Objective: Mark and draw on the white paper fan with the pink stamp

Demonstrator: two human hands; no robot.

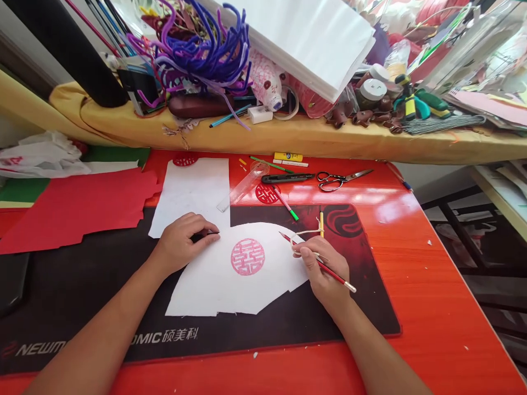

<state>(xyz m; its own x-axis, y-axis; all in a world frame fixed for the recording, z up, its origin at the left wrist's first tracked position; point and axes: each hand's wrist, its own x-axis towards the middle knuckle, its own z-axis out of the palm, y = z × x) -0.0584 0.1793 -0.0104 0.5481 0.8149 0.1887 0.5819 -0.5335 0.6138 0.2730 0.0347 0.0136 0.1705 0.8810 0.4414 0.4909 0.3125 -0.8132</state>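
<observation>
A white fan-shaped paper (pixel 206 285) with a pink round pattern (pixel 247 257) lies on the black desk mat (pixel 288 329). My left hand (pixel 181 241) is at its upper left edge, thumb and forefinger closed together; anything between them is too small to make out. On the right, my right hand (pixel 327 269) holds a red pencil (pixel 340 279), its point over the paper's upper right part. A pale string (pixel 294 235) loops by the fingers and runs up to a yellow pencil (pixel 321 225) just beyond this hand.
Behind the fan paper lie a white sheet (pixel 193 192), a clear ruler (pixel 242 187), a black cutter (pixel 288 178), scissors (pixel 340 179) and a green-capped pen (pixel 288 206). Red paper (pixel 86 208) is at the left. A crowded shelf (pixel 247 137) spans the back.
</observation>
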